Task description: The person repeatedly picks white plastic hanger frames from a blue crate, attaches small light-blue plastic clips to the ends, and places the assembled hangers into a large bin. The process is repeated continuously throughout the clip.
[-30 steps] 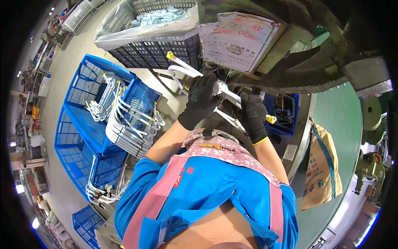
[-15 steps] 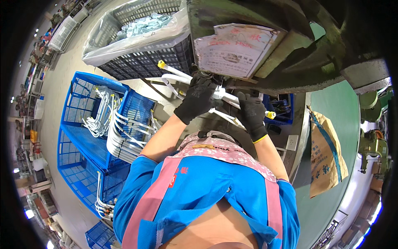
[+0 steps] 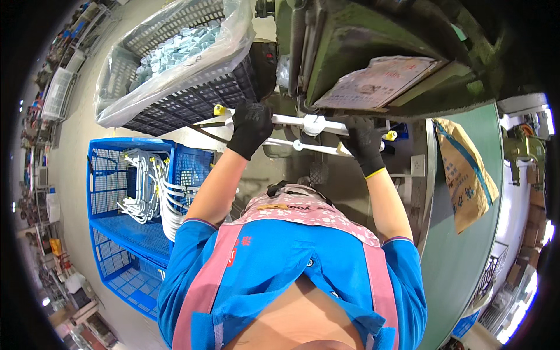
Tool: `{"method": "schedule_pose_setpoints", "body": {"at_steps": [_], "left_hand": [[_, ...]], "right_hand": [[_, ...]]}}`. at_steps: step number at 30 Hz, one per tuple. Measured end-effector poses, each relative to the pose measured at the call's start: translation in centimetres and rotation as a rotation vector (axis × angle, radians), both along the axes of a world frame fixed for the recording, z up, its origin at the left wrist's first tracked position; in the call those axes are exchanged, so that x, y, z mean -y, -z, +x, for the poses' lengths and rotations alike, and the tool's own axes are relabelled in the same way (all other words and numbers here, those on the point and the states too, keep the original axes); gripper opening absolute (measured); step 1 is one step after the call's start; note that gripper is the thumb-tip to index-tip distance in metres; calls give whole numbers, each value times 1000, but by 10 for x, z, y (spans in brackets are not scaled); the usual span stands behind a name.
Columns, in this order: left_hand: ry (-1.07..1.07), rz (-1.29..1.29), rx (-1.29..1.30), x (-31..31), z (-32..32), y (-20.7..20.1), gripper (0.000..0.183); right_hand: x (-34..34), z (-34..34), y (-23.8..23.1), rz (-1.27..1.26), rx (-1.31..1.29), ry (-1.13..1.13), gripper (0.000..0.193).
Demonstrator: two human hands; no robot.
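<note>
A white tube frame (image 3: 286,120) spans between my hands, just in front of the green machine. It has two roughly parallel tubes, yellow ends such as the yellow cap (image 3: 220,110) at the left, and a white plastic piece (image 3: 314,124) at mid-length. My left hand (image 3: 251,127), in a black glove, is closed round the frame near its left end. Gloved likewise, my right hand (image 3: 363,143) grips it close to the right end, where another yellow cap (image 3: 391,135) sticks out. The fingers of both hands are partly hidden behind the gloves' backs.
The green machine (image 3: 379,44) overhangs the far side. At far left a black crate (image 3: 175,108) with a clear liner holds pale blue pieces (image 3: 178,51). Blue crates (image 3: 131,233) with bent white tubes (image 3: 168,204) stand left. A paper sack (image 3: 466,175) lies on the green table (image 3: 461,251).
My left hand has moved left along the frame, toward its end. The hands are farther apart, and the white middle piece shows uncovered. The view has shifted too.
</note>
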State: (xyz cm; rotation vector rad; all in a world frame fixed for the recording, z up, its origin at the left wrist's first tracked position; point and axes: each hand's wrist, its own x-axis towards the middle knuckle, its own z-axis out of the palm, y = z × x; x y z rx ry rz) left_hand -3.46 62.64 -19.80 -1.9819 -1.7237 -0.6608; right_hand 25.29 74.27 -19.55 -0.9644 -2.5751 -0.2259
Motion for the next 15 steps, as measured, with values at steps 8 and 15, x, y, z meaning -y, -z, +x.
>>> {"method": "schedule_pose_setpoints", "body": {"at_steps": [8, 15], "left_hand": [[66, -95, 160, -7, 0, -6, 8], [90, 27, 109, -7, -3, 2, 17]], "right_hand": [[11, -7, -16, -29, -46, 65, 34], [12, -9, -22, -20, -31, 68, 29]]}}
